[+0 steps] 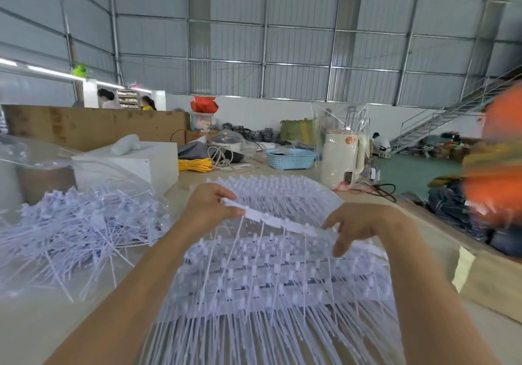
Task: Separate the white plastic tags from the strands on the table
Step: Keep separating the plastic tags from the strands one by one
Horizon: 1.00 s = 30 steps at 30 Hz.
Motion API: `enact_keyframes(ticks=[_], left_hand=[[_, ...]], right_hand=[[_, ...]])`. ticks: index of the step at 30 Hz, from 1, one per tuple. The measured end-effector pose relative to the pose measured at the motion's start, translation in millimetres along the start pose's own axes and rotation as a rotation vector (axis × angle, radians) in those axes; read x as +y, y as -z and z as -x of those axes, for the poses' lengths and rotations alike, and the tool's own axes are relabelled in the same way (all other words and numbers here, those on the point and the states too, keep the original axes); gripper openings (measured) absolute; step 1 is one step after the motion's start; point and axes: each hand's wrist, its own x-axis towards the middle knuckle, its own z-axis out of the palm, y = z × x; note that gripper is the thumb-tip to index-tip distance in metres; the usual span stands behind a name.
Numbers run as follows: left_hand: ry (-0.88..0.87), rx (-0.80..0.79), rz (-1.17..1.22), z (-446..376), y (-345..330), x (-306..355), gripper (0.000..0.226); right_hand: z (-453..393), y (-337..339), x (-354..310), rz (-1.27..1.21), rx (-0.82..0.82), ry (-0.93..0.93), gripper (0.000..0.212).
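A: What carries everything?

B: A pale desk [34, 328]. The biggest thing on it is a stacked sheet of white tags [262, 285], spread in overlapping rows right below the raised strip, with the thin strands running toward the camera and fanning out at the near edge.

A: And that raised strip?

B: A single strip of tags [278, 222] held up above the stack. Its long axis runs from upper left down to lower right across the view, roughly level with the desk. Its strands hang down from it toward the stack, pointing at the viewer.

A: What is left of the strip?

B: A loose heap of separated tags [70, 229], strands lying in every direction, partly on clear plastic wrap [36, 155]. Behind that heap, still left of the strip, sits a white box [141, 164].

A: Beyond the strip?

B: A cream appliance in clear wrapping [343, 155] to the far right of it, a blue basket [291, 158] straight beyond, and a coil of yellow cord [195, 164] beyond and left.

A: The hands?

B: The left hand [209, 206] pinches the strip's upper left end, thumb and fingers closed on it. The right hand [364, 223] meets the lower right end with its fingertips, thumb hanging loose below; whether it truly grips I cannot tell.
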Motion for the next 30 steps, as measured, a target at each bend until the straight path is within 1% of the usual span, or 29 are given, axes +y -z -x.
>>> enact_keyframes(ticks=[1, 2, 4, 5, 7, 9, 11, 13, 15, 18, 21, 24, 25, 27, 28, 30], left_hand=[[-0.007, -0.006, 0.004, 1, -4, 2, 0.026], [-0.009, -0.017, 0.024, 2, -6, 4, 0.026], [-0.017, -0.037, 0.052, 4, -9, 8, 0.026], [-0.025, -0.045, 0.061, 5, -10, 10, 0.025], [-0.059, -0.068, 0.088, 9, -10, 15, 0.02], [-0.105, -0.098, 0.087, 13, -9, 18, 0.014], [-0.134, -0.128, 0.022, 17, -7, 22, 0.006], [-0.145, -0.135, -0.097, 19, -7, 23, 0.021], [-0.157, -0.111, -0.227, 22, -9, 24, 0.035], [-0.156, -0.054, -0.326, 22, -11, 25, 0.043], [-0.081, -0.054, -0.295, 20, -10, 26, 0.046], [0.028, -0.091, -0.295, 21, -10, 27, 0.049], [0.067, -0.115, -0.308, 21, -10, 28, 0.048], [0.169, -0.193, -0.3, 21, -7, 29, 0.044], [0.229, -0.255, -0.258, 21, -3, 30, 0.04], [0.351, -0.4, -0.103, 21, 4, 31, 0.035]], right_hand=[[-4, 0, -6, 0.003, 0.007, 0.044, 0.068], [-7, 0, -13, -0.032, 0.052, 0.108, 0.07], [-13, -5, -34, -0.181, 0.185, 0.271, 0.072], [-15, -9, -46, -0.267, 0.242, 0.357, 0.068], [-21, -19, -67, -0.399, 0.308, 0.501, 0.048], [-26, -27, -78, -0.449, 0.366, 0.588, 0.025], [-30, -31, -81, -0.49, 0.419, 0.613, 0.016], [-30, -34, -82, -0.525, 0.443, 0.643, 0.018], [-28, -36, -84, -0.603, 0.433, 0.68, 0.017], [-28, -36, -89, -0.677, 0.472, 0.704, 0.027], [-28, -36, -93, -0.654, 0.524, 0.69, 0.025], [-27, -36, -94, -0.584, 0.527, 0.7, 0.025], [-28, -36, -93, -0.543, 0.515, 0.705, 0.021], [-27, -36, -93, -0.462, 0.495, 0.715, 0.012], [-27, -36, -94, -0.447, 0.489, 0.732, 0.014], [-26, -34, -94, -0.461, 0.476, 0.784, 0.012]])
